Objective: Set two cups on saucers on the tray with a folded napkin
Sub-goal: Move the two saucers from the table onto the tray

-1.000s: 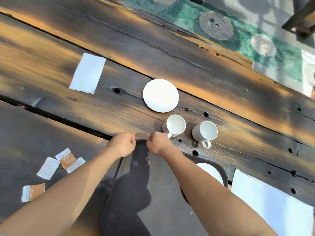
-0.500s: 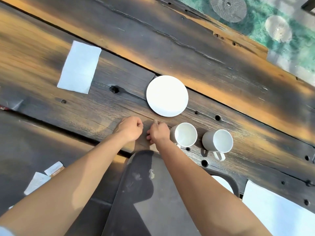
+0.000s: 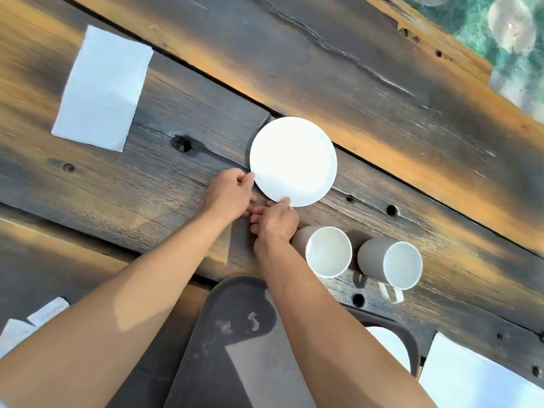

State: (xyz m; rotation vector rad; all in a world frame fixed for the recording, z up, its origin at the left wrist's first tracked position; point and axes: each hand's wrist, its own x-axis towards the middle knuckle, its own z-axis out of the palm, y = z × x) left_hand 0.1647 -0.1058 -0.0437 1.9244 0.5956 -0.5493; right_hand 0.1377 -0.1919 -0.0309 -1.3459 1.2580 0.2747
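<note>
Round white ceramic saucer (image 3: 293, 161) lies flat and bare on the weathered dark wooden table (image 3: 382, 92), beyond the grey tray (image 3: 235, 319) — left hand (image 3: 228, 194) and right hand (image 3: 275, 220), fingers curled, both pinch its near rim.

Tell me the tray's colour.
Dark grey tray, scuffed with pale smudges; the head view shows it best.
</note>
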